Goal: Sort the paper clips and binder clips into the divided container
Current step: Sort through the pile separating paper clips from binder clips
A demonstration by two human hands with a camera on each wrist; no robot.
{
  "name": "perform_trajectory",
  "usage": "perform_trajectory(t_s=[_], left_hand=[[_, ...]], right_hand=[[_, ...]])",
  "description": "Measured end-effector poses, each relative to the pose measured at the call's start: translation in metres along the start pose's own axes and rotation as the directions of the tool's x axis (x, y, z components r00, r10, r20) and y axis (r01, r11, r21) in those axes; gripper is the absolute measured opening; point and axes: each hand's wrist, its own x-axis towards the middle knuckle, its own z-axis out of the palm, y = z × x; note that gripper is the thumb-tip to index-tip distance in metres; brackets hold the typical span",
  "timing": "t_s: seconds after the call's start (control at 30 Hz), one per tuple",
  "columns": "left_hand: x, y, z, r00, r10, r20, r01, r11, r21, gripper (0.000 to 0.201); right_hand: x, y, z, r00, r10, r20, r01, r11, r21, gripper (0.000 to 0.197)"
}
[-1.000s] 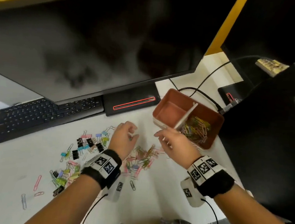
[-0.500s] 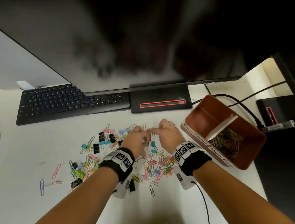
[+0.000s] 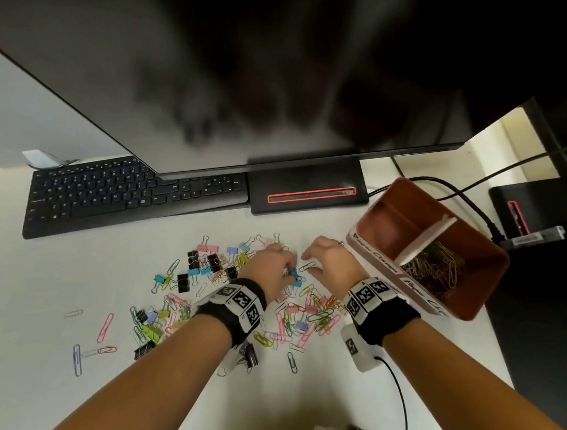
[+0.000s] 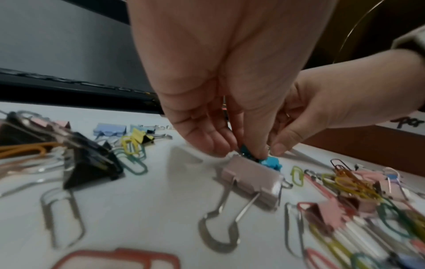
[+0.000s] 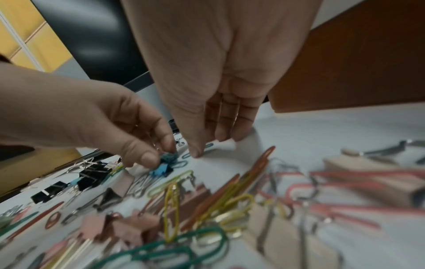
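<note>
The brown divided container (image 3: pixel 472 297) stands tilted at the right of the clip pile, its open top leaning toward the person, probably so clips can be dropped in without lifting the arm far. A white divider (image 3: pixel 424 239) splits it: the half farther from the keyboard (image 3: pixel 134 196) holds a tangle of coloured paper clips (image 3: pixel 435 269), while the nearer half looks bare, so the binder clips are judged not yet sorted.

Most of the work remains on the white desk (image 3: pixel 30 313), where paper clips and binder clips lie mixed just in front of the keyboard.

The left hand (image 3: pixel 271 264) reaches into the far edge of the pile and pinches a small blue binder clip (image 4: pixel 269 161) between thumb and fingertips, low against the desk, apparently to pull it free of its neighbours. A larger pale binder clip (image 4: pixel 253 180) lies touching it on the near side.

The right hand (image 3: pixel 330 264), just beside the container, hangs with straight fingers (image 5: pixel 226 127) pointing down, tips at the desk by a green paper clip (image 5: pixel 197 152); it grasps nothing clearly, likely steadying or about to pick that clip up.
</note>
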Motion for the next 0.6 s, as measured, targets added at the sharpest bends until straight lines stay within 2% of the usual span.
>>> perform_trajectory(t_s=[0.13,0.23,0.33,0.4,0.47,0.6], left_hand=[[0.004,-0.002,-0.007,0.996,-0.030,-0.085,0.023,0.996,-0.082,0.012],[0.000,-0.011,-0.018,0.981,-0.082,-0.173,0.067,0.994,-0.092,0.019],[-0.010,-0.015,-0.023,0.982,-0.036,-0.186,0.031,0.999,-0.028,0.027],[-0.014,-0.012,-0.020,0.993,0.040,-0.110,-0.037,0.999,0.028,0.024],[-0.014,-0.007,-0.015,0.996,0.090,0.020,-0.091,0.992,0.087,0.025],[-0.004,-0.004,-0.008,0.984,0.100,0.145,-0.124,0.977,0.173,0.020]], right_hand=[[-0.002,-0.004,0.004,0.996,0.010,0.090,-0.007,1.000,-0.026,0.025],[-0.008,-0.001,0.004,0.996,0.071,0.055,-0.074,0.996,0.043,0.024],[-0.017,0.005,0.004,0.997,0.075,0.025,-0.077,0.994,0.075,0.020],[-0.024,0.005,0.005,0.999,0.044,0.025,-0.046,0.994,0.095,0.015],[-0.028,-0.001,0.009,0.999,-0.012,0.041,0.008,0.996,0.091,0.012],[-0.025,-0.009,0.015,0.996,-0.035,0.086,0.031,0.999,0.039,0.016]])
